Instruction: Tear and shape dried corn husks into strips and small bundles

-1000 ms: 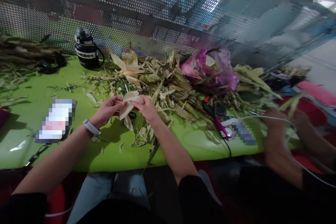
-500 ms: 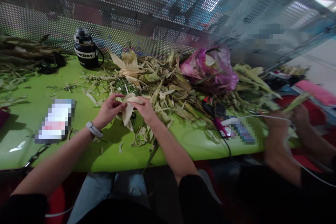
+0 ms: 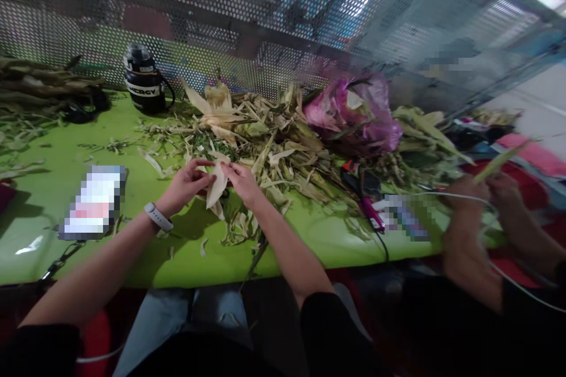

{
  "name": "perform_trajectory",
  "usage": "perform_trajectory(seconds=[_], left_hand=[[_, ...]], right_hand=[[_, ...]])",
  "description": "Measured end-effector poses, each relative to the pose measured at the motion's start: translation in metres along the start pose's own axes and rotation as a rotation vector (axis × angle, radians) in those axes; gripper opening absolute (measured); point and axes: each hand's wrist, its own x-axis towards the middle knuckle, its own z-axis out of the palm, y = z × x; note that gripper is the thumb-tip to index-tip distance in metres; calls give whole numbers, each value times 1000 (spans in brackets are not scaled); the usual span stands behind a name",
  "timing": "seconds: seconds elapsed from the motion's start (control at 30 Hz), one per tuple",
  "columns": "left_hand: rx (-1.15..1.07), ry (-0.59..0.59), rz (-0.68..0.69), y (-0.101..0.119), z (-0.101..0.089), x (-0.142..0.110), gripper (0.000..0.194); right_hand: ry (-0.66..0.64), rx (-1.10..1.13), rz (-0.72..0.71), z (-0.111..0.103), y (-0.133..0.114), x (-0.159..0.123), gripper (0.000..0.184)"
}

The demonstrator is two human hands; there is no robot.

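Observation:
Between my two hands, above the front of the table, is a pale corn husk (image 3: 216, 187) whose pointed end hangs down. My left hand (image 3: 191, 181), with a white band on the wrist, pinches its left side between thumb and fingers. The fingers of my right hand (image 3: 242, 181) are closed on its upper right edge. Just behind my hands lies a heap of dry husks (image 3: 305, 159) mixed with green shreds. Husk scraps (image 3: 241, 227) lie on the table below my right hand.
The green table (image 3: 177, 265) runs up to a perforated metal screen (image 3: 265, 29). On it are a black flask (image 3: 144, 79), a phone (image 3: 94, 203), a pink plastic bag (image 3: 354, 115) and a cable. At right, a co-worker's hands (image 3: 486, 191) hold a green husk strip.
My right hand has shifted slightly left along the husk's top edge, and the husk now hangs flatter between my hands. The co-worker's husk strip has tilted upward.

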Motion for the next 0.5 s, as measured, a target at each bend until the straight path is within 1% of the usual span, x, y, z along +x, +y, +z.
perform_trajectory(seconds=[0.1, 0.17, 0.23, 0.3, 0.37, 0.4, 0.43, 0.5], left_hand=[[-100, -21, -105, -1, -1, 1, 46], [-124, -14, -137, -1, -3, 2, 41], [-118, 68, -108, -2, -6, 5, 37], [-86, 211, -37, -4, -13, 11, 35], [-2, 338, 16, -8, -22, 18, 33], [73, 355, 15, -10, -28, 21, 31], [159, 339, 6, -11, -32, 23, 29], [383, 323, 31, -9, -38, 24, 24]], right_hand=[[18, -109, -33, -3, 2, 2, 44], [49, -189, -94, -6, 3, 4, 44], [107, -252, -192, -9, 2, 5, 44], [179, -276, -267, -11, 0, 6, 43], [213, -257, -258, -13, -3, 6, 44], [203, -235, -223, -13, -4, 6, 45], [178, -211, -182, -13, -6, 5, 46], [90, -168, -111, -13, -9, 3, 46]])
